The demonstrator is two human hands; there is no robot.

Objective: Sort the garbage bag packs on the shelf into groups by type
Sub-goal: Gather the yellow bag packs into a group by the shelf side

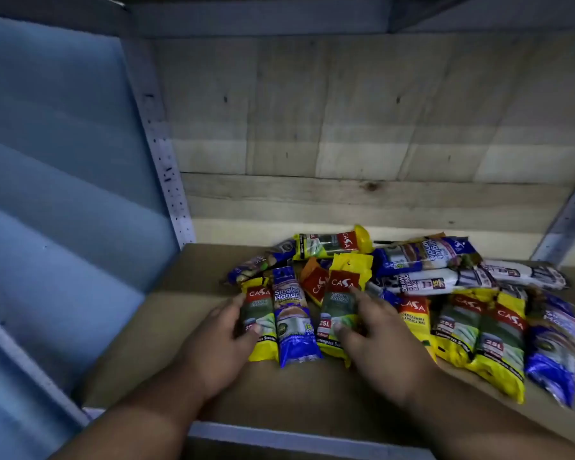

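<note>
Brown cardboard-lined shelf (pixel 166 327) carries your packs: your left hand (pixel 219 336) grips one upright yellow plastic Casa pack (pixel 259 322), your right hand (pixel 375 327) another (pixel 337 313), one blue Singlet Handle pack (pixel 292 320) between, all pointing away.

Mixed yellow, blue, white garbage bag packs (pixel 422 293) heaped on shelf (pixel 166 330)

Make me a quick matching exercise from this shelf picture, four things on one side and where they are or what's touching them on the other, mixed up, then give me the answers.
Column one:
1. left hand
2. right hand
3. blue Singlet Handle pack
4. white drawstring pack

Column two:
A. lies crosswise, behind the front row
B. on the leftmost yellow Casa pack
C. upright between the two hands
D. on the yellow Casa pack near the middle

Pairs: 1-B, 2-D, 3-C, 4-A
</note>
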